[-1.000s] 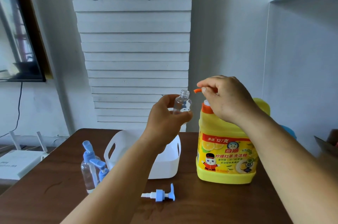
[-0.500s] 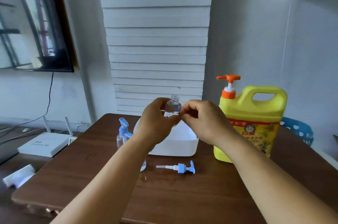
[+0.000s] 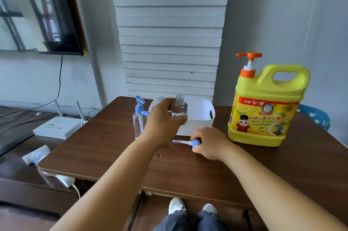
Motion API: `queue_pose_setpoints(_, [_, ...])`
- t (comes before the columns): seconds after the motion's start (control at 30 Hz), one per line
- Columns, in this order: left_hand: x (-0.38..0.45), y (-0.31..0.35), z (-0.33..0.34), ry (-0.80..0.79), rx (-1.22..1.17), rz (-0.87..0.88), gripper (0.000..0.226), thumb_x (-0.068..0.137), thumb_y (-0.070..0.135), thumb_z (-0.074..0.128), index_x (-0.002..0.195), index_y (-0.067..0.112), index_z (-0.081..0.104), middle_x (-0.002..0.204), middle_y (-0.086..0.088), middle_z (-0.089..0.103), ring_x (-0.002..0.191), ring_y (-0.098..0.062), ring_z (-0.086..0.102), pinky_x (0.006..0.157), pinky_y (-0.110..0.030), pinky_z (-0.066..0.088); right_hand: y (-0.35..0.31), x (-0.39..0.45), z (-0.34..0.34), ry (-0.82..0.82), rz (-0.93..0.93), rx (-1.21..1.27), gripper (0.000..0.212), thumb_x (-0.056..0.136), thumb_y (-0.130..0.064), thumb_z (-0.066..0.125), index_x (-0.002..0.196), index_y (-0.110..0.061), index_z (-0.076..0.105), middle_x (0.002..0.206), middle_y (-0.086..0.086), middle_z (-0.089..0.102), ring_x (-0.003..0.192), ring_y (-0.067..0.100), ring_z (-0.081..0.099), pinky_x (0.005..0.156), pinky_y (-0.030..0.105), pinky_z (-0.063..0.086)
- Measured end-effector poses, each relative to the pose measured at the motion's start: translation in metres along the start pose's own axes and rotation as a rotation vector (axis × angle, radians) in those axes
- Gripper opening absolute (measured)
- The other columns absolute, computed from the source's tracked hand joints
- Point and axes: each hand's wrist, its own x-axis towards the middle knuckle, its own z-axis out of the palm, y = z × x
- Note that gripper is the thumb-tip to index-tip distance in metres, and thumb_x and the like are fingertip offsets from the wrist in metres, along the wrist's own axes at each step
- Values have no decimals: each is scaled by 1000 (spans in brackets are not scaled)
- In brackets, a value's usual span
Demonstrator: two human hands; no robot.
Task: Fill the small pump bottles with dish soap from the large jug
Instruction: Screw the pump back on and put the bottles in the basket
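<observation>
My left hand [image 3: 163, 120] grips a small clear bottle [image 3: 179, 108] with an open neck, held upright above the brown table [image 3: 116, 151]. My right hand [image 3: 209, 144] rests on the table and pinches the loose blue pump head [image 3: 194, 143], whose white tube points left. The large yellow dish soap jug [image 3: 263, 110] with an orange pump stands at the right of the table, apart from both hands. Two small clear bottles with blue pumps [image 3: 139, 117] stand left of my left hand, partly hidden by it.
A white plastic basket [image 3: 202, 117] sits behind my hands at the table's back. A white router [image 3: 58, 129] lies on a lower surface to the left, with a power strip [image 3: 35, 155] nearer. A blue chair back [image 3: 316, 117] shows behind the jug.
My right hand left the jug's orange pump, came to the small bottle, then dropped to the table and took hold of the blue pump head. The left hand lowered with the bottle.
</observation>
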Motion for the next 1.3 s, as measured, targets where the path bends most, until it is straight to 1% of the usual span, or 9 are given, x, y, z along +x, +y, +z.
queue_pose_setpoints(0.07, [-2,-3,0,2,6,-7,37,78,16,65,114,21,57,105,9,67,92,-9,65,77,-21,48,2,0,1,61,-12,31,22,82,-23,56,102,-19,67,102,2,65,93,23,57,77,35,48])
queue_pose_setpoints(0.17, [-4,-7,0,15,16,-17,40,78,18,66,116,20,55,104,9,66,87,-11,66,78,-30,54,2,-2,-16,227,34,188,17,84,-27,54,98,-20,61,92,-2,65,85,20,61,65,29,45])
queue_pose_setpoints(0.3, [-4,-9,5,8,11,-51,40,77,22,66,115,25,52,98,4,67,64,-13,57,61,-33,49,-1,-9,-62,529,-23,400,7,82,-31,60,87,-30,56,73,-14,60,63,2,56,50,17,39])
queue_pose_setpoints(0.4, [-4,-10,11,5,28,-42,44,77,22,66,119,25,52,100,5,66,68,-12,59,53,-27,45,-6,-18,-90,613,-146,552,9,83,-24,60,83,-32,63,67,-15,59,53,-3,53,44,9,38])
queue_pose_setpoints(0.57, [-5,-10,18,-13,45,-19,47,77,18,66,122,20,53,107,5,65,91,-14,64,85,-34,53,-10,-23,-101,474,-166,496,7,80,-25,66,86,-27,66,74,-12,60,62,7,54,55,19,45])
queue_pose_setpoints(0.8, [-2,-16,17,-17,66,-31,43,78,20,63,119,23,54,102,4,66,90,-15,64,82,-35,53,-6,-21,-105,481,-117,451,7,78,-23,67,85,-25,67,69,-14,58,60,6,52,53,17,38])
queue_pose_setpoints(0.97, [-4,-19,19,-30,90,2,45,76,18,63,119,25,55,103,8,65,93,-11,61,84,-33,52,-9,-22,-107,386,-114,357,8,76,-21,67,82,-26,67,70,-11,60,60,8,52,52,20,41])
queue_pose_setpoints(1.1, [-6,-18,25,-72,75,53,46,75,16,66,119,25,55,102,6,66,96,-13,61,85,-37,53,-18,-18,-110,370,-114,323,20,69,-32,76,84,-26,64,77,-11,62,70,8,57,61,25,47])
queue_pose_setpoints(1.3, [-2,-11,27,-94,-50,80,34,75,15,68,105,29,61,93,8,69,88,-10,64,79,-30,55,-25,-4,-96,283,-81,374,29,63,-42,80,70,-24,58,68,-5,59,62,15,53,60,30,44])
